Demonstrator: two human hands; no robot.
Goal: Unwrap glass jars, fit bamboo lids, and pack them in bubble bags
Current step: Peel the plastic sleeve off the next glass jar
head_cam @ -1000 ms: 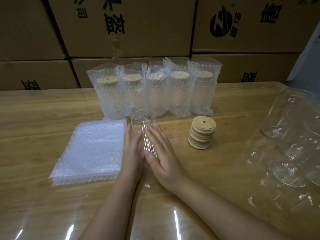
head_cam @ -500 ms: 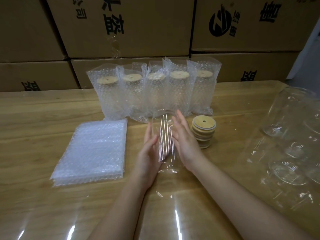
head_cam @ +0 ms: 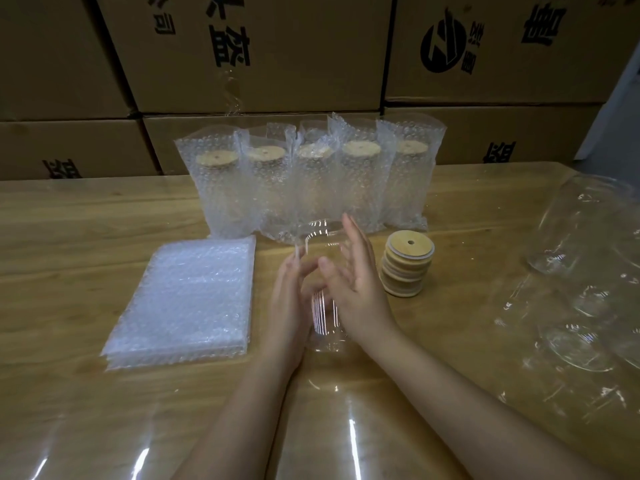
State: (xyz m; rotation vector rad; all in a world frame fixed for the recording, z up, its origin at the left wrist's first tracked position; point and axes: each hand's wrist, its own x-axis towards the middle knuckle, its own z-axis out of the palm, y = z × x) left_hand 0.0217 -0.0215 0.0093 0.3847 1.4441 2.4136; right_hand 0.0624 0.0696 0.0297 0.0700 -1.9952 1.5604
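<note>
Seen from the head camera, a clear glass jar (head_cam: 323, 315) stands upright between two flat palms over the wooden table (head_cam: 69, 237). The left hand (head_cam: 289, 303) lies against its left side, fingers straight and close together, slightly blurred. The right hand (head_cam: 360, 289) presses its right side, fingers straight and fanned apart. Just right of the right fingers sits a stack of bamboo lids (head_cam: 408, 266). Left of the left fingers lies a pile of bubble bags (head_cam: 183, 299). Beyond the fingertips stands a row of bagged jars (head_cam: 308, 181).
</note>
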